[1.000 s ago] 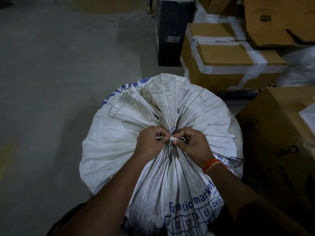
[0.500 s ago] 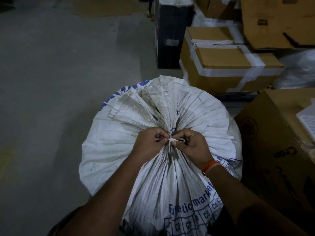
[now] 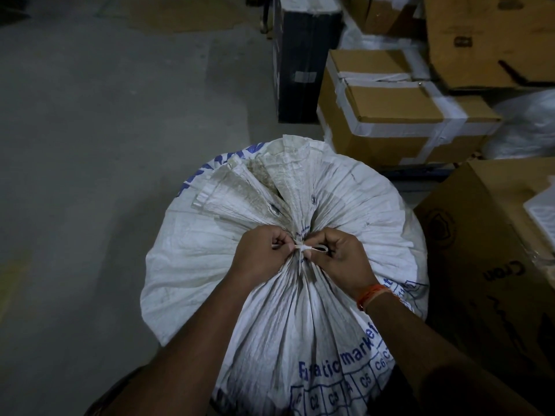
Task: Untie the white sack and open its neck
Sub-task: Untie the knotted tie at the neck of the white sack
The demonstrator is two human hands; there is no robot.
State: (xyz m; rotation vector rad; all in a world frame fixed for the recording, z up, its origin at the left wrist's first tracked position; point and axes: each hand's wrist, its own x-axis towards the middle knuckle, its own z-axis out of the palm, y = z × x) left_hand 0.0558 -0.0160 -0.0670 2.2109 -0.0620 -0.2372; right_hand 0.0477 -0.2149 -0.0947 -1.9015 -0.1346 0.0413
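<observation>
A full white woven sack [image 3: 210, 265] with blue print stands on the floor in front of me. Its neck is gathered into pleats and bound by a thin white tie [image 3: 306, 249] with a knot at the middle. My left hand [image 3: 261, 256] pinches the tie's left end. My right hand [image 3: 342, 259], with an orange band at the wrist, pinches the loop on the knot's right side. Above the knot the neck's flap [image 3: 288, 181] fans out flat, showing metal eyelets.
Grey concrete floor [image 3: 90, 145] lies to the left. A taped cardboard box [image 3: 390, 115] and a black box [image 3: 300, 61] stand behind the sack. A large brown carton [image 3: 486, 265] sits close on the right, more cartons and a white bag farther back.
Both hands stay on the tie at the knot with barely any shift. The sack's neck remains bound.
</observation>
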